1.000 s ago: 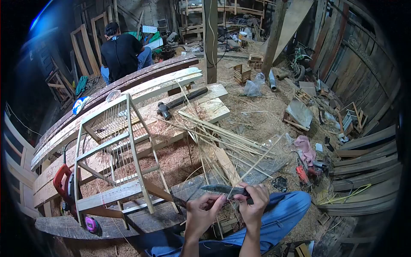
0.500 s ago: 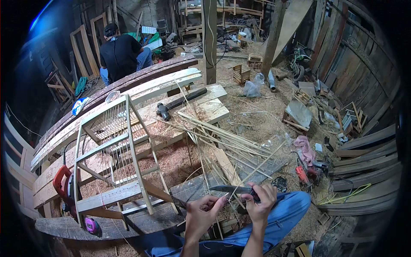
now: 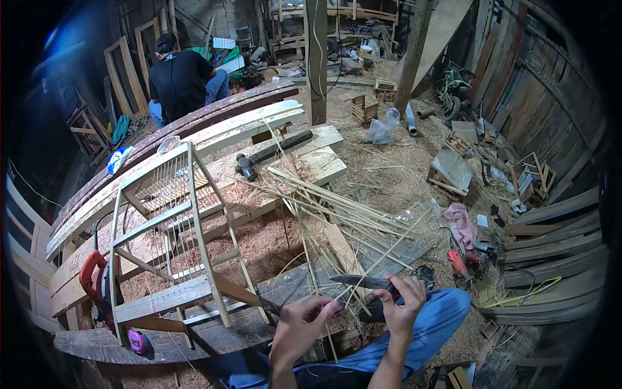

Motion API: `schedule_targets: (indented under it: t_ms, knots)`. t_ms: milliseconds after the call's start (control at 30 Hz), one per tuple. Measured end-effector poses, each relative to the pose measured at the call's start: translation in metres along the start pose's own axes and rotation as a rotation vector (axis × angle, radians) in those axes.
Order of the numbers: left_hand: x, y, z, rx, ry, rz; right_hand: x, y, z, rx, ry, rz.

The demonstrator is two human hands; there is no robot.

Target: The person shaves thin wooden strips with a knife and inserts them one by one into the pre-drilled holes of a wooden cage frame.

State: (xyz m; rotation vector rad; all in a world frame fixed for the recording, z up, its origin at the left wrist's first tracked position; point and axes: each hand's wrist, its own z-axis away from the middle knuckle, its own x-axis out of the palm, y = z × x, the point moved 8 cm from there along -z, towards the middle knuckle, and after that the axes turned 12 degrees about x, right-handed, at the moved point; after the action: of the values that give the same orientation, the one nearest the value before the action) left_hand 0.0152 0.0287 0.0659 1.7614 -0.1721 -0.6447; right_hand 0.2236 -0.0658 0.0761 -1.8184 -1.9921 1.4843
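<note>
My right hand point(image 3: 403, 303) is closed around the handle of a knife point(image 3: 363, 281), its dark blade pointing left above the strips. My left hand point(image 3: 303, 325) is closed, thumb and fingers pinched on a thin wooden strip whose end barely shows at the fingertips. A small gap lies between the blade and my left fingertips. Beyond both hands, a loose pile of thin wooden strips point(image 3: 353, 209) spreads across the bench, some crossing near the knife. A flat piece of wood point(image 3: 344, 251) lies among them.
A slatted wooden frame point(image 3: 206, 249) stands at left, near a red power tool point(image 3: 92, 275) and a pink tape measure point(image 3: 137, 341). A hammer point(image 3: 246, 167) rests on planks point(image 3: 327, 165). Another person point(image 3: 181, 87) sits at the back left. Shavings cover the floor point(image 3: 414, 188).
My right hand has moved right with the knife, drawing the blade away from my left fingertips. My left hand has shifted slightly left and down, still pinching the strip.
</note>
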Motion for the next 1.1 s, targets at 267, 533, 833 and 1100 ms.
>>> schedule_targets:
  t_ms: [267,533,833,1100]
  knots:
    - [0.014,-0.015,0.002,-0.115,0.042,0.38,0.015,-0.023,0.003,-0.088,-0.045,0.036]
    - [0.02,-0.031,0.003,-0.114,0.11,0.392,0.023,-0.034,0.005,-0.065,-0.117,-0.001]
    - [0.023,-0.03,0.002,-0.123,0.018,0.647,0.031,-0.029,0.007,-0.016,-0.177,-0.062]
    - [0.024,-0.024,0.005,-0.11,-0.124,0.579,0.031,-0.031,0.006,-0.053,-0.229,-0.082]
